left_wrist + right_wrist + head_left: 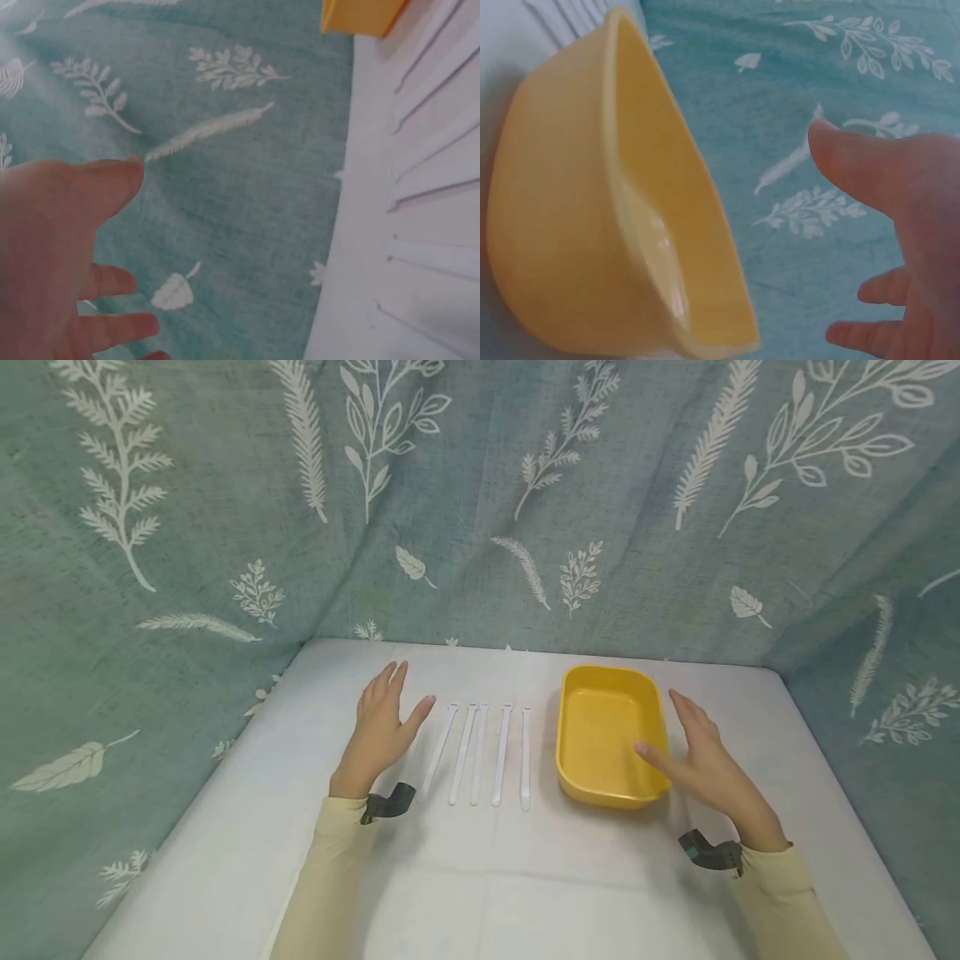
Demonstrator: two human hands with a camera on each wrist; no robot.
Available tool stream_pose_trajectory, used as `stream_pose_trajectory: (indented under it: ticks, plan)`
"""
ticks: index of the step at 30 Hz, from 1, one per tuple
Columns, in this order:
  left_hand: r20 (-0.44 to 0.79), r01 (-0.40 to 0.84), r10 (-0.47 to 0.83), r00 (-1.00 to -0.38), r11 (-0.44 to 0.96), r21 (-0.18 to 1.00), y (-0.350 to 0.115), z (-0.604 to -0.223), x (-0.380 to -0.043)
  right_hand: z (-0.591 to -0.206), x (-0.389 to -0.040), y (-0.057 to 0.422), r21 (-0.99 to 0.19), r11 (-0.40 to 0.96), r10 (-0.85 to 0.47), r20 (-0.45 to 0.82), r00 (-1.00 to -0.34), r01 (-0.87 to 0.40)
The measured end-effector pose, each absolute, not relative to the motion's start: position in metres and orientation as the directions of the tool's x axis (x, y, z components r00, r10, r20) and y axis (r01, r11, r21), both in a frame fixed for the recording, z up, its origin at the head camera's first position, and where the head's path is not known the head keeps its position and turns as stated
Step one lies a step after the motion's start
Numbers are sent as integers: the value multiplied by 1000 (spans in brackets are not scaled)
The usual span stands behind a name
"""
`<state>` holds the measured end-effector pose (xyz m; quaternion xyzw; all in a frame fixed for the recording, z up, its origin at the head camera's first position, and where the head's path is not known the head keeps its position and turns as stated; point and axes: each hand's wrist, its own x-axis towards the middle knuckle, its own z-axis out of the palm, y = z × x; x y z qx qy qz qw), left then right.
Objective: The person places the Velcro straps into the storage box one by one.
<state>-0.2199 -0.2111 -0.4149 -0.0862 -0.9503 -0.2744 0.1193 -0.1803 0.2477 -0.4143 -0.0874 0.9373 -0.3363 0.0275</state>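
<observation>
Currently, the left hand [379, 727] is positioned beside five white sticks [478, 753], the right hand [705, 768] at the yellow container [603, 735], both with fingers extended.

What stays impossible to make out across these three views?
Head: any marks on the far tips of the white sticks, too small to read.
Left wrist: the sticks' near ends, cut off by the right edge; part of the left hand, cut off by the frame.
Right wrist: much of the floor of the yellow container, hidden by its wall.
</observation>
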Motion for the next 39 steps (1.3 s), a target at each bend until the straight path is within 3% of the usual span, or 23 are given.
stream_pose_trajectory:
  ticks: [16, 28, 39]
  plan:
    - [121, 58, -26, -992, 765, 641, -233, -432, -235, -433, -190, 258, -681, 727, -203, -89, -975, -89]
    - [30, -34, -68, -997, 776, 630, -243, -446, -236, -449, -189, 255, -688, 725, -224, -189, -956, -34]
    - [-69, -117, -96, -993, 776, 620, -246, -458, -242, -458, -192, 259, -734, 678, -262, -196, -945, -36]
